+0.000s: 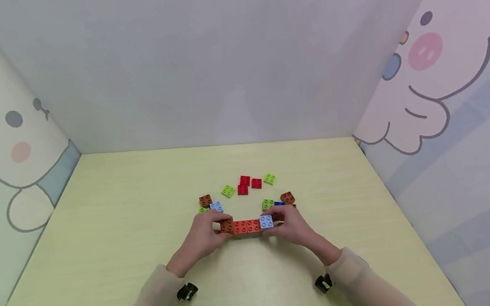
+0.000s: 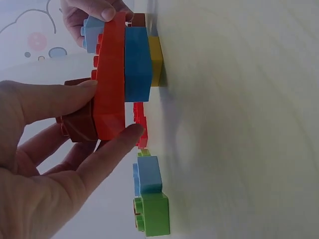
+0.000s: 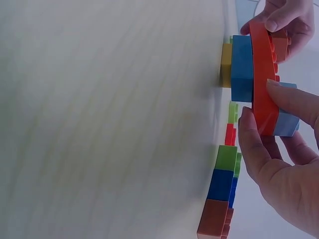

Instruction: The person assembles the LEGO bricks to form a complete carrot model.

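Observation:
A long red toy brick (image 1: 247, 226) lies across a blue brick (image 2: 137, 64), with a yellow brick (image 2: 156, 61) at the bottom of this stack on the table. On its left end sits a brown brick (image 1: 227, 225), and on its right end a light blue brick (image 1: 266, 221). My left hand (image 1: 203, 234) grips the brown end, thumb across the brown and red sides and index finger under the red brick. My right hand (image 1: 295, 225) pinches the light blue end, its thumb on the red side and a fingertip at the red brick's underside.
Behind the stack lie red bricks (image 1: 243, 189) and green bricks (image 1: 228, 191). Another light blue brick (image 1: 216, 206) and a brown one (image 1: 205, 200) are beyond my left hand. Green (image 1: 268, 204), dark blue (image 3: 221, 184) and brown bricks (image 1: 287, 198) stand beyond my right hand.

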Tool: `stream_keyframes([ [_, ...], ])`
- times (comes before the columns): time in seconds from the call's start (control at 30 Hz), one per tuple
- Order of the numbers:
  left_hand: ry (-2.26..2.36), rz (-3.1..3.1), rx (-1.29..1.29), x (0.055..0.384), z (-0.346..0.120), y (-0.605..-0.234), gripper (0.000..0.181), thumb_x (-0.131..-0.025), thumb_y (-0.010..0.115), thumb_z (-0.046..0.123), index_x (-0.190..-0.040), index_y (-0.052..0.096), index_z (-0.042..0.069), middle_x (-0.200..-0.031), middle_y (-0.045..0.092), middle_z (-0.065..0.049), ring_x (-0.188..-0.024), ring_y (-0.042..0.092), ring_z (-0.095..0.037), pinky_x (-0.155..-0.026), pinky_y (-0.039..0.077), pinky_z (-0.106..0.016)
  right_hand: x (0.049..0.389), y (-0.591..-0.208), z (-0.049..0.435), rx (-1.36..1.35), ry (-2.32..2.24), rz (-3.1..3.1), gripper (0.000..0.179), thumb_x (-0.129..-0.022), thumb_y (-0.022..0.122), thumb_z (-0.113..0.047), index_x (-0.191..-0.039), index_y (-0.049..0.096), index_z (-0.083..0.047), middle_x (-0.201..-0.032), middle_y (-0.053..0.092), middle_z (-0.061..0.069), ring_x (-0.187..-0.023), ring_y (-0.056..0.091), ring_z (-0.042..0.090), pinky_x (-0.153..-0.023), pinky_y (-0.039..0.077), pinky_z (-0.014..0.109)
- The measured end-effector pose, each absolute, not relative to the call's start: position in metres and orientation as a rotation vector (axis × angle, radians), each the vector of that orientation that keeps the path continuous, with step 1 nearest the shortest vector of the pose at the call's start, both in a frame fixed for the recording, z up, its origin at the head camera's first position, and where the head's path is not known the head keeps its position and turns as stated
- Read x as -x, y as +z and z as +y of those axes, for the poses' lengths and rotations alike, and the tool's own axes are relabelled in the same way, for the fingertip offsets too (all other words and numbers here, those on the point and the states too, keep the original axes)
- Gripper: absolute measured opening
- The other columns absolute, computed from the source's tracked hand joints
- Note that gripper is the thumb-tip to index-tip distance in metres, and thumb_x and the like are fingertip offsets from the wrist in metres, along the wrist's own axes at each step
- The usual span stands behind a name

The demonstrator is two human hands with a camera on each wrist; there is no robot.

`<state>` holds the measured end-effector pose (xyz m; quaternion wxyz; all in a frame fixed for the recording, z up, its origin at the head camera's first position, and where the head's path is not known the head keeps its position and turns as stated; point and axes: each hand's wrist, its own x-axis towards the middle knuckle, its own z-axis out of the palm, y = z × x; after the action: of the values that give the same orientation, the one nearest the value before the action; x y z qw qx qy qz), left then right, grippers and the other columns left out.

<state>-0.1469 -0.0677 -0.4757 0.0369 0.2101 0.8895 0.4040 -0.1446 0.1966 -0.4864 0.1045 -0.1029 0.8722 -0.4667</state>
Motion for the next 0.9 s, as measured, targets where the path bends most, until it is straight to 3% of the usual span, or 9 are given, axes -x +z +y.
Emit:
stream_keyframes([
  [0.23, 1.306, 2.68, -0.572, 0.1494, -0.0678, -0.4768, 0.036, -0.07, 0.083, 0.002, -0.103, 0.074, 0.01, -0.097, 0.064, 0.002, -0.093, 0.059, -0.018, -0.071, 0.051, -0.029, 0.145, -0.4852, 0.1965, 0.304, -1.4, 2.547, 0.04, -0.073, 0.083, -0.007, -0.11, 0.069, -0.006, -0.104, 0.063, 0.005, -0.089, 0.062, 0.019, -0.076, 0.052, 0.035],
  [0.47, 1.256, 2.687, -0.544, 0.1513, -0.0651, -0.4763, 0.036, -0.068, 0.084, 0.002, -0.102, 0.074, 0.01, -0.098, 0.063, 0.001, -0.095, 0.058, -0.019, -0.076, 0.05, -0.033, 0.1448, -0.4848, 0.1974, 0.309, -1.408, 2.539, 0.037, -0.073, 0.084, -0.011, -0.108, 0.069, -0.009, -0.103, 0.063, 0.004, -0.088, 0.062, 0.018, -0.075, 0.052, 0.034],
  [0.9, 1.299, 2.631, -0.484, 0.1538, -0.063, -0.4799, 0.035, -0.068, 0.084, 0.001, -0.1, 0.074, 0.01, -0.096, 0.064, 0.002, -0.093, 0.059, -0.018, -0.069, 0.051, -0.026, 0.1455, -0.4867, 0.1963, 0.279, -1.418, 2.528, 0.04, -0.074, 0.083, -0.007, -0.111, 0.068, -0.006, -0.105, 0.063, 0.005, -0.09, 0.061, 0.02, -0.076, 0.052, 0.037],
])
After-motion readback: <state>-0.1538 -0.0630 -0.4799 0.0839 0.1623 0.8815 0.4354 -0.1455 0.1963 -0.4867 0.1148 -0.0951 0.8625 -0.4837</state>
